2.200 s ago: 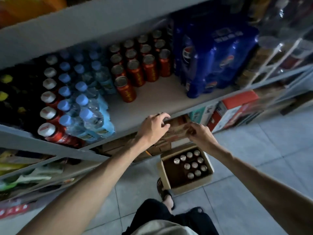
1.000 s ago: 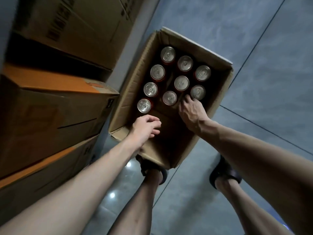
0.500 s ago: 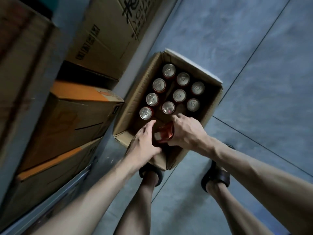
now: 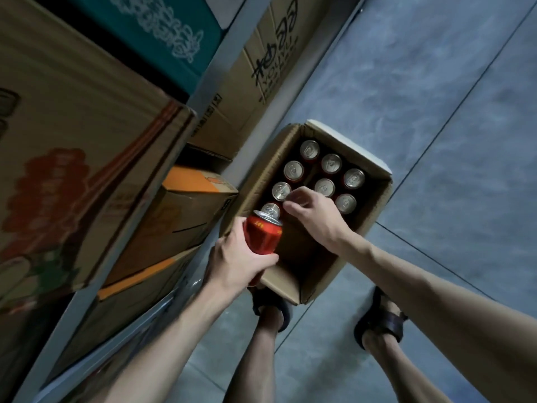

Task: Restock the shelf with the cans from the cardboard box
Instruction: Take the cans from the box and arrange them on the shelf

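Note:
An open cardboard box [image 4: 374, 199] stands on the floor beside the shelving. Several red cans [image 4: 331, 163] with silver tops stand upright in its far half. My left hand [image 4: 235, 263] is shut on a red can [image 4: 263, 235], held upright above the box's near left corner. My right hand [image 4: 315, 218] reaches into the box with its fingertips on top of a can that the hand hides. Whether those fingers grip it I cannot tell.
Stacked cartons fill the lower shelves on the left: a large printed one [image 4: 72, 158], an orange-topped one [image 4: 186, 205], a teal one [image 4: 162, 33]. A grey shelf upright [image 4: 220, 68] runs between them. My sandalled feet [image 4: 380, 321] stand on the grey tiled floor [image 4: 436, 112].
The red can passed from my right hand to my left, which lifted it clear of the box. My right hand went back down onto the remaining cans. The view rose slightly.

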Demonstrator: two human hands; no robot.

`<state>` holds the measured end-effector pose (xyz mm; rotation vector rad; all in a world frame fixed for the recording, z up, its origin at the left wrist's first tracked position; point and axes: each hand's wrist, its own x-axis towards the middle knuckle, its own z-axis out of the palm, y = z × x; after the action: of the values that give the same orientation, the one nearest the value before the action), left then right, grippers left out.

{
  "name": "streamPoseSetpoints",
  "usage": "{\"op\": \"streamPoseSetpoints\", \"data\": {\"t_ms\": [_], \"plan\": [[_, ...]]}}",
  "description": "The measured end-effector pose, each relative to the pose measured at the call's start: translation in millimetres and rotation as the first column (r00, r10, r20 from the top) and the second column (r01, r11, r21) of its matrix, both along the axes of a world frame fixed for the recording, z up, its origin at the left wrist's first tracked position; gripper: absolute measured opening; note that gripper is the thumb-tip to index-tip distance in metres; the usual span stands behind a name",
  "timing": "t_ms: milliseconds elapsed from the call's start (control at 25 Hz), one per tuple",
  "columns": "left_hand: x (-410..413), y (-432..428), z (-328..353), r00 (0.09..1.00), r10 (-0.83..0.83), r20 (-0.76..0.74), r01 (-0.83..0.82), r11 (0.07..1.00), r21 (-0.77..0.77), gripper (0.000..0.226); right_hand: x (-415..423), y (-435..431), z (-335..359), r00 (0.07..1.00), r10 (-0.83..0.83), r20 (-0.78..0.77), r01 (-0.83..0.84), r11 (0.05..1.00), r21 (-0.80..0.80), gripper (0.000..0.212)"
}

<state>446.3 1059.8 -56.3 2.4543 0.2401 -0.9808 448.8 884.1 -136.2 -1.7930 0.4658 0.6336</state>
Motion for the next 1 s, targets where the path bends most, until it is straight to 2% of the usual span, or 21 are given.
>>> {"op": "streamPoseSetpoints", "data": {"t_ms": [40,80,120,160,200,240,360,480,560,640,680,720,800,880,920,1000], "plan": [[1,9,-8,1.000,0.017,-0.004,-0.017,1.000,0.017,0.068,1,8,-24,0.973,0.210,0.099,-0.179,0.950,-0.255,0.026],[2,18,-17,0.999,0.029,-0.017,-0.029,0.999,0.022,0.067,2,17,-48,0.883,0.448,0.142,-0.348,0.826,-0.443,0.034],[2,27,-24,0.999,0.039,-0.038,-0.038,0.999,0.020,0.066,3,25,-71,0.759,0.637,0.131,-0.476,0.682,-0.556,0.043],[2,35,-31,0.997,0.042,-0.063,-0.041,0.999,0.013,0.065,5,33,-92,0.643,0.760,0.098,-0.555,0.550,-0.624,0.052],[2,42,-40,0.995,0.038,-0.087,-0.038,0.999,0.008,0.064,7,42,-114,0.560,0.826,0.068,-0.588,0.454,-0.670,0.056],[2,48,-48,0.994,0.036,-0.108,-0.036,0.999,0.005,0.064,9,52,-132,0.512,0.857,0.054,-0.588,0.395,-0.706,0.054],[4,56,-73,0.985,0.066,-0.158,-0.070,0.997,-0.019,0.061,11,68,-173,0.388,0.920,0.050,-0.552,0.276,-0.787,0.038],[10,59,-88,0.978,0.078,-0.194,-0.090,0.995,-0.053,0.061,13,70,-189,0.289,0.954,0.084,-0.543,0.236,-0.806,0.051],[15,56,-91,0.978,0.086,-0.193,-0.100,0.993,-0.062,0.065,15,69,-185,0.274,0.955,0.115,-0.538,0.252,-0.804,0.059],[19,50,-84,0.975,0.117,-0.187,-0.132,0.989,-0.073,0.068,12,62,-168,0.314,0.942,0.114,-0.554,0.280,-0.784,0.048],[20,46,-77,0.972,0.134,-0.194,-0.154,0.984,-0.088,0.068,8,57,-156,0.368,0.920,0.132,-0.544,0.328,-0.772,0.040],[21,41,-67,0.967,0.147,-0.207,-0.171,0.980,-0.105,0.067,3,49,-141,0.466,0.869,0.166,-0.527,0.423,-0.737,0.042],[21,26,-41,0.961,0.151,-0.232,-0.187,0.972,-0.142,0.062,-9,24,-95,0.711,0.670,0.215,-0.464,0.676,-0.572,0.068],[23,5,-1,0.958,0.142,-0.250,-0.191,0.964,-0.187,0.062,-15,-6,-32,0.907,0.352,0.230,-0.270,0.907,-0.325,0.081],[24,-9,26,0.956,0.139,-0.258,-0.199,0.955,-0.222,0.065,-17,-25,6,0.960,0.192,0.206,-0.145,0.964,-0.225,0.083],[23,-39,90,0.954,0.153,-0.260,-0.235,0.916,-0.324,0.073,-19,-63,88,0.981,-0.083,0.174,0.099,0.992,-0.084,0.079]]}}
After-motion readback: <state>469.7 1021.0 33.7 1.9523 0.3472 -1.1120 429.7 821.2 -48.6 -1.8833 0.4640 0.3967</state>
